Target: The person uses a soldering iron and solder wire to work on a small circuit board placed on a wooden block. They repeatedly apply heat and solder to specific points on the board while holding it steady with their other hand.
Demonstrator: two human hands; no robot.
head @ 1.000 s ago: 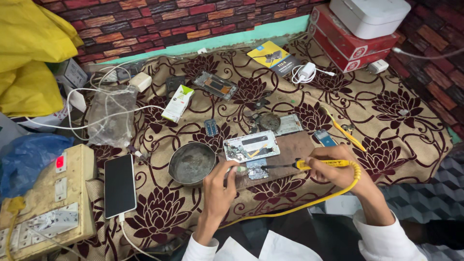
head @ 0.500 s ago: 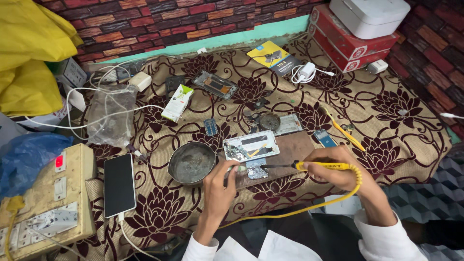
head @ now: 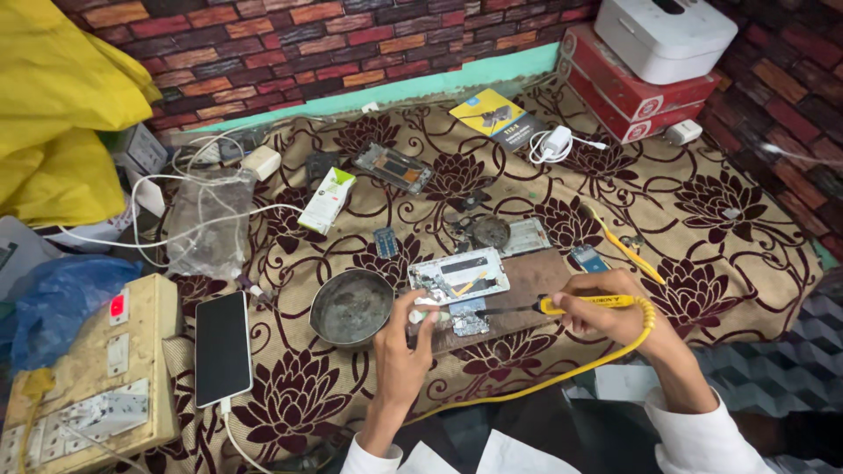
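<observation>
Head view: right hand (head: 606,318) reaches in from the lower right, grip pinching a yellow soldering iron (head: 562,305) held level, tip pointing left. Left hand (head: 402,351) pinches a small circuit board (head: 467,319) on the wooden block (head: 536,281), beside the metal bowl (head: 351,307).
</observation>
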